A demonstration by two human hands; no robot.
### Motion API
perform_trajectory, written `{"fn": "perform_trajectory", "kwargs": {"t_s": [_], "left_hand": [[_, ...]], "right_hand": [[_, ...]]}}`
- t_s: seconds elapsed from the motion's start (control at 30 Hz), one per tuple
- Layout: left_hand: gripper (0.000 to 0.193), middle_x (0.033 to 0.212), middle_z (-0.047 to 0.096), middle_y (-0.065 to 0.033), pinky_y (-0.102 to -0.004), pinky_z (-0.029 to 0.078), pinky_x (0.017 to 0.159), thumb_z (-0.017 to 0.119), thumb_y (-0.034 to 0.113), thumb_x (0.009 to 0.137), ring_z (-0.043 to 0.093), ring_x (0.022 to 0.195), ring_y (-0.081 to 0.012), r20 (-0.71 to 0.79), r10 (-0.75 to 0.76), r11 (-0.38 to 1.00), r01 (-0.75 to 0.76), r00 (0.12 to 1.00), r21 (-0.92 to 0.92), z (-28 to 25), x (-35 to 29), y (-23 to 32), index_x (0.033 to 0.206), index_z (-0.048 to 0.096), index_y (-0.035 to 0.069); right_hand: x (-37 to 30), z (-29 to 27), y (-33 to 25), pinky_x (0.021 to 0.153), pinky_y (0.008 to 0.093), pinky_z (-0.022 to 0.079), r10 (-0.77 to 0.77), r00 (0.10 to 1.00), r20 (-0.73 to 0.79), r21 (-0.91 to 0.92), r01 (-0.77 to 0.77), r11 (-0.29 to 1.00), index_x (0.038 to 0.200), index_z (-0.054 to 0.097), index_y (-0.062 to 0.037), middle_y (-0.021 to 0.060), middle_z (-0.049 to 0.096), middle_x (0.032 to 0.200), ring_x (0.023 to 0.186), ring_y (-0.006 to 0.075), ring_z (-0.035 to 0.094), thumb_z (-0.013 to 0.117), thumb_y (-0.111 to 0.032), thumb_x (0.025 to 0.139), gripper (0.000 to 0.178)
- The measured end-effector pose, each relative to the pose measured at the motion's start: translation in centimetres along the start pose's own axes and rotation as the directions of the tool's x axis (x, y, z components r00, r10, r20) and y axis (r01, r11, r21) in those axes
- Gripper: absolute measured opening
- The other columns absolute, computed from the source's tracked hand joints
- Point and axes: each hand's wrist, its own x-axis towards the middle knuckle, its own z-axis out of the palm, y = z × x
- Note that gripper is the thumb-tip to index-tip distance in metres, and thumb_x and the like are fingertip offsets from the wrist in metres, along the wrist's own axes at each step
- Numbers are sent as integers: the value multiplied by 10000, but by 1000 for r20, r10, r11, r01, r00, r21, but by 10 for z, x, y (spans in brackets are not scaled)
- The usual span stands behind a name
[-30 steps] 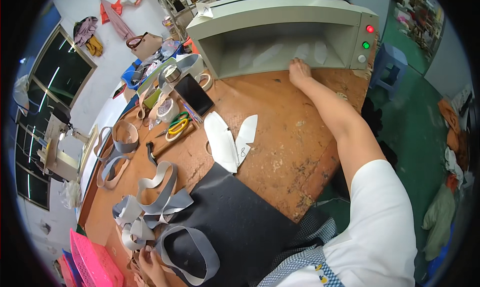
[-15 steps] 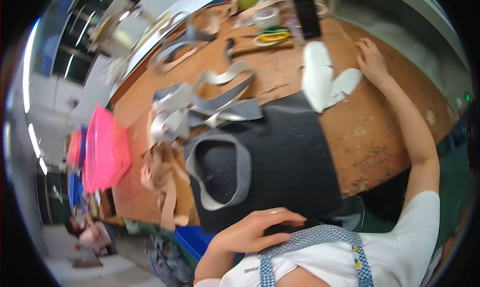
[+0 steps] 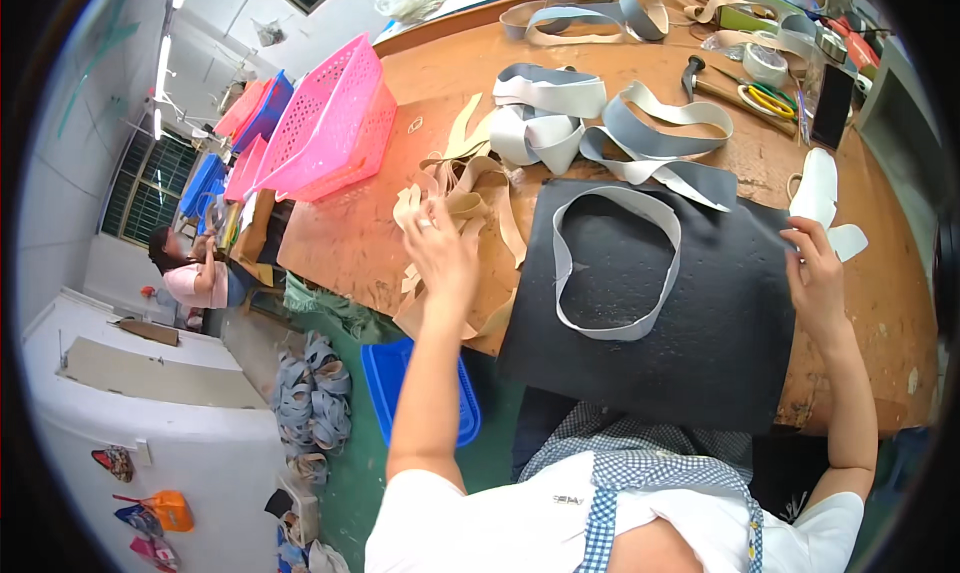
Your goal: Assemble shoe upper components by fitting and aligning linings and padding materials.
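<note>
My left hand (image 3: 440, 255) is open, its fingers reaching onto a loose pile of tan fabric strips (image 3: 488, 198) left of the black mat. A ring shows on one finger. My right hand (image 3: 817, 278) is open at the right edge of the black mat (image 3: 700, 343), its fingers slightly bent and apart, just below a white flat pattern piece (image 3: 820, 188). On the mat stands a grey band (image 3: 668, 263) joined into a loop, touched by neither hand. More grey and white bands (image 3: 660, 133) lie curled beyond the mat, beside a bundled white and grey stack (image 3: 540, 123).
A pink perforated basket (image 3: 345, 123) stands at the table's left edge. Scissors with yellow handles (image 3: 768, 101), white tape (image 3: 765, 65), a hammer (image 3: 735, 98) and a phone (image 3: 832, 108) lie far right. Below is a blue basket (image 3: 468, 408). A co-worker (image 3: 195, 278) sits far left.
My view has swung leftward. My left hand has moved from the mat's near edge out to the tan strips; my right hand has drawn back from beyond the white piece to the mat's edge.
</note>
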Motion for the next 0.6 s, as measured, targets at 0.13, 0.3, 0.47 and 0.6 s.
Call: {"fn": "perform_trajectory", "kwargs": {"t_s": [0.13, 0.3, 0.47, 0.6], "left_hand": [[184, 753, 637, -208, -458, 491, 679, 614, 176, 911, 630, 740, -394, 454, -164, 804, 386, 876, -453, 25, 46, -61, 911, 647, -4], [208, 758, 629, -187, -422, 491, 619, 597, 175, 944, 627, 666, -328, 274, -92, 652, 265, 957, -711, -74, 126, 2, 880, 654, -14], [168, 875, 611, -128, -316, 503, 604, 633, 134, 937, 613, 668, -202, 231, 112, 466, 154, 966, -871, -105, 106, 68, 969, 689, -21], [210, 908, 648, -78, -270, 522, 667, 598, 134, 978, 638, 774, -144, 425, 236, 73, 420, 874, -905, -99, 85, 84, 1083, 686, -25]], "right_hand": [[12, 2, -65, 757, 306, 534, 20, 997, 74, 203, -35, 979, 1035, 633, 4, 125, 634, 1121, 937, 247, 667, 593, 77, 866, 189], [29, 18, -151, 760, 301, 559, -164, 926, 340, 673, -117, 731, 1158, 631, 15, 148, 650, 1092, 933, 213, 680, 654, 0, 867, 292], [62, 51, -203, 877, 333, 541, -114, 970, 215, 735, -84, 673, 1377, 457, 25, 167, 570, 1283, 1139, 240, 616, 722, -134, 870, 593], [63, 69, -209, 827, 408, 524, 70, 989, 132, 666, -141, 732, 1322, 498, 29, 218, 636, 1144, 935, 345, 658, 725, -296, 849, 618]]}}
